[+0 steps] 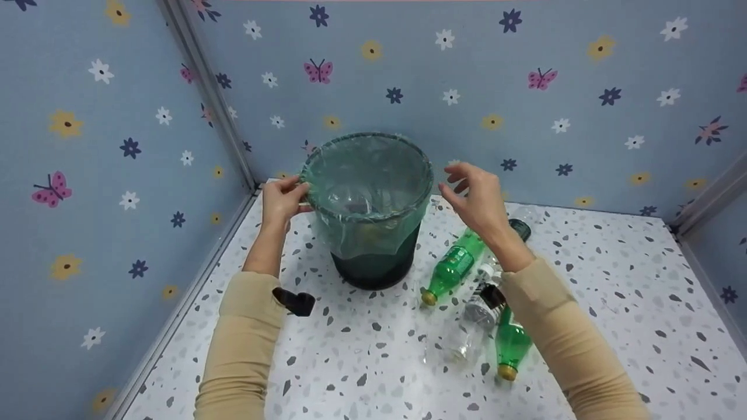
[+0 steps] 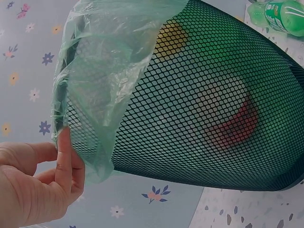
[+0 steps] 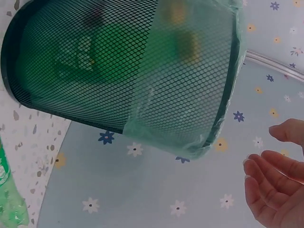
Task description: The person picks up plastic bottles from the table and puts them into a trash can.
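A dark mesh bin (image 1: 373, 268) stands upright, lined with a thin green bag (image 1: 344, 236) folded over its rim. My left hand (image 1: 282, 200) pinches the bag and rim at the left side; in the left wrist view the thumb and fingers of this hand (image 2: 45, 180) meet at the rim edge. To the right of the rim, my right hand (image 1: 475, 195) is held apart from it, fingers loosely bent and holding nothing, as the right hand (image 3: 280, 175) also shows in the right wrist view. Blurred green, yellow and red shapes show through the mesh (image 2: 228, 109).
Right of the bin, a green bottle (image 1: 452, 268) lies on the speckled table (image 1: 327, 361), beside clear bottles (image 1: 481, 312) and another green bottle (image 1: 512, 344) partly under my right forearm. Flowered wall panels (image 1: 408, 58) rise behind and at both sides.
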`<action>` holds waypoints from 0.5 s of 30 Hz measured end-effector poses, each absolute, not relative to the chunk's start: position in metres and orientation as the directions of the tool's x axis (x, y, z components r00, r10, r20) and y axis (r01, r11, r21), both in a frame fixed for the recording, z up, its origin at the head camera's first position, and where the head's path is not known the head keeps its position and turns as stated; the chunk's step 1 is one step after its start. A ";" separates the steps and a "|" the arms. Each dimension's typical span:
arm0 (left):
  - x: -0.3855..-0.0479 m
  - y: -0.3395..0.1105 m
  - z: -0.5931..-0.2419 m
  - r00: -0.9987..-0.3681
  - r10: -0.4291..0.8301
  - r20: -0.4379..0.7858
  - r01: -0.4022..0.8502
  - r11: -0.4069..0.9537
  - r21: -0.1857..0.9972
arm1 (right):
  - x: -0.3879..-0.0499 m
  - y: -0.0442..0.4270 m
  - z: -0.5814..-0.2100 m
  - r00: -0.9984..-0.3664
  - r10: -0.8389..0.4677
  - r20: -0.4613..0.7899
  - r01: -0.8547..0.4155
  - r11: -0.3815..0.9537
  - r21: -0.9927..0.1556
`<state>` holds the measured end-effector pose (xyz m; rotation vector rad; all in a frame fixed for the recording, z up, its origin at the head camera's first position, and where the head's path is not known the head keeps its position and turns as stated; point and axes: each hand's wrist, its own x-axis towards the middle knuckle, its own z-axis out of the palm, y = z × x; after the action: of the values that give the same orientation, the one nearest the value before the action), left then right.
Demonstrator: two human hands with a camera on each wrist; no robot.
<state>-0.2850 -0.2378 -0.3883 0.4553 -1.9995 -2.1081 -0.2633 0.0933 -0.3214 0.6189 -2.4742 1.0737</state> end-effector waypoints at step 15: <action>-0.263 -0.220 -0.360 -0.924 -0.377 -0.062 -0.080 0.032 0.996 | -0.242 0.155 -0.361 -0.896 -0.130 0.425 -0.404 0.635 -0.658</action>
<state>-0.2627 -0.2203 -0.3601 0.4725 -2.0869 -1.9894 -0.2416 0.1547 -0.3613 0.4276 -2.5206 1.1354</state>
